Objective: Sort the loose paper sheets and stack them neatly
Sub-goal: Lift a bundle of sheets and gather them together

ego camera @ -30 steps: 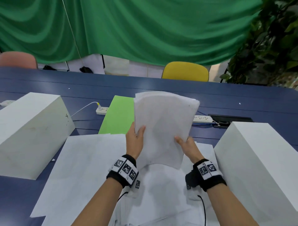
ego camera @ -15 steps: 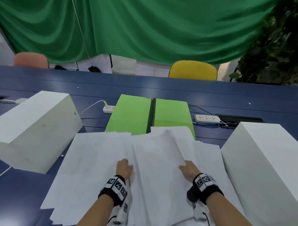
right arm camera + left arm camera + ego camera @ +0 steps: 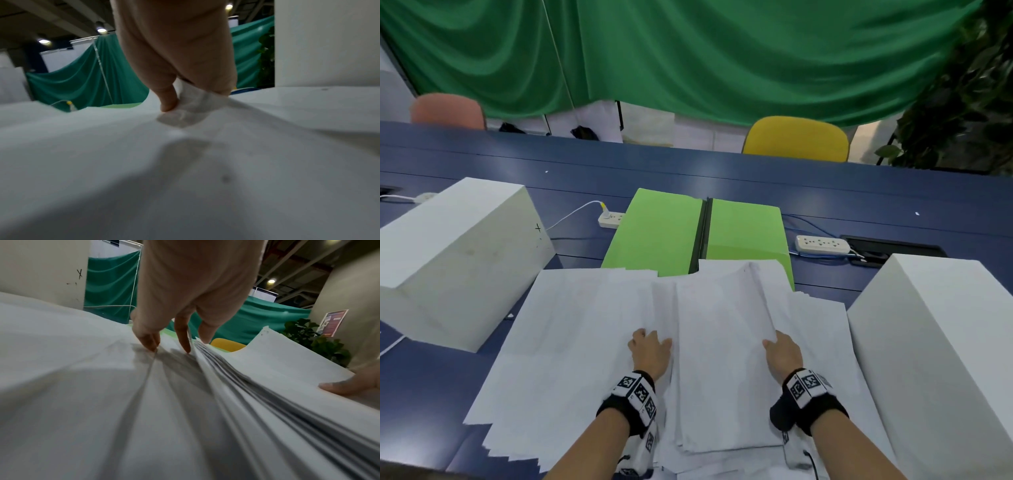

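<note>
White paper pretty much everywhere here: a gathered stack [image 3: 722, 359] lies flat in the middle of the blue desk [image 3: 756, 178], sitting on top of a wider mess of loose sheets [image 3: 571, 335] that fan out to the left and toward the near edge. The left hand [image 3: 650, 353] is on the stack's left edge with fingers [image 3: 183, 337] pointing down, tips touching the paper, nothing curled round it, so that grip is apart and I'd guess it's just nudging the side square. The right hand [image 3: 784, 356] does the holding: in the right wrist view the thumb [image 3: 167, 99] and fingers pinch a fold of the stack's right edge, so that grip is clamped on the stack. One hand on each long side makes sense if you want to keep the pile from sliding while you line it up. The far end laps onto a green folder [image 3: 661, 233], and two white blocks [image 3: 448, 253] sit either side. Edges still look staggered, so I'd say the job's only partly done.
</note>
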`<state>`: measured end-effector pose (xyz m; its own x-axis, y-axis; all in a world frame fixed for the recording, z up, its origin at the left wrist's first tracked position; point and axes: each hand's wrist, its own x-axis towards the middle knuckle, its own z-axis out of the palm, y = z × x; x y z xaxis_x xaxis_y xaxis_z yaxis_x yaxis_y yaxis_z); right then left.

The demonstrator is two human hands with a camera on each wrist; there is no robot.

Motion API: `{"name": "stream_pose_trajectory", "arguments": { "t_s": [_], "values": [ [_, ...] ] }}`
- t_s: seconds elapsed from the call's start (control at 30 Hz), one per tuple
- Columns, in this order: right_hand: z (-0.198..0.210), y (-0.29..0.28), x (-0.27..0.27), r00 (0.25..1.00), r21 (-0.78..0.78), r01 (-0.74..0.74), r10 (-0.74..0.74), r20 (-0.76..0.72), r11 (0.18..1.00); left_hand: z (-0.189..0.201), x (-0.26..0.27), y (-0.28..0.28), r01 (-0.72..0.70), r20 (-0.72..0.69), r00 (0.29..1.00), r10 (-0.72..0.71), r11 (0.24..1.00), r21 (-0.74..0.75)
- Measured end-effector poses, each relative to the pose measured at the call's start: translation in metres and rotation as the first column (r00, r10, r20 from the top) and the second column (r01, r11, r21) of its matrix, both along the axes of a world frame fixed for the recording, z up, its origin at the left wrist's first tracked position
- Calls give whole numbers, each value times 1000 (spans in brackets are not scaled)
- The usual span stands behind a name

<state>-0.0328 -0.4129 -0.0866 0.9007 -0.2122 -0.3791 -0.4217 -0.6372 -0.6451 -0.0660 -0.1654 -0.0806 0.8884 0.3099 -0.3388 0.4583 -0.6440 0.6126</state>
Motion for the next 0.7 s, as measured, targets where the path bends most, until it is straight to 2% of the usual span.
{"name": "stream_pose_trajectory", "arguments": {
  "t_s": [0.1,0.17,0.23,0.37,0.47,0.6,0.7],
  "values": [
    [-2,2,-3,997,-92,-76,78,24,993,5,5,-4,29,28,999,-25,990,-141],
    [-3,2,-4,993,-165,-110,115,25,980,7,8,-4,36,56,998,-29,991,-126],
    [-2,4,-2,990,-214,-122,134,44,969,7,7,-2,34,142,990,-19,994,-105],
    [2,15,0,978,-192,-145,170,119,971,-4,8,4,49,261,964,-44,999,-12],
    [3,24,3,977,-165,-154,176,124,974,-7,9,6,47,259,963,-73,993,108],
    [2,30,10,989,-121,-80,94,115,989,-11,17,14,38,223,974,-36,999,-6],
    [1,29,13,994,-125,-66,77,83,990,-13,23,20,-24,143,989,23,1000,2]
  ]
}}
